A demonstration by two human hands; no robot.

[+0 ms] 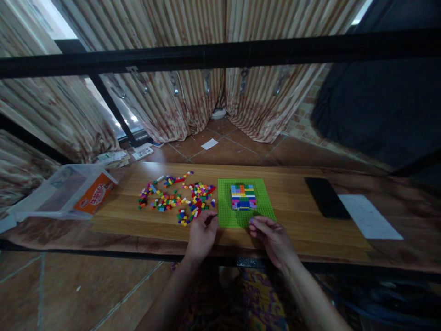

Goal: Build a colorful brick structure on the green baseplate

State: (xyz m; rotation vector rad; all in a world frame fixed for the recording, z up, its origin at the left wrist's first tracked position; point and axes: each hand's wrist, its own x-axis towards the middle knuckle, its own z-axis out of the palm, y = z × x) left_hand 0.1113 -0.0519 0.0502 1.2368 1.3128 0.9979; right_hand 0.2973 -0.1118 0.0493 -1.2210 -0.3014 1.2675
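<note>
Purple, a small brick (251,221), sits pinched in the right hand's (274,235) fingertips at the green baseplate's (265,195) near edge! The left hand (203,233) curls by the left edge; whether it grips anything, I can't tell. Farther in, the multicoloured block (244,197) stands on the plate. A slack pinch could drop that piece; a careless left wrist could scatter the loose bricks (200,193) at left.

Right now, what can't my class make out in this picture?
In the head view:
Whether the left hand pinches anything: too small and dark.
Purple piece: full shape covered by the right hand.
Paper on the right: marks too faint.
Curtains: tops cut off by the upper edge.
</note>
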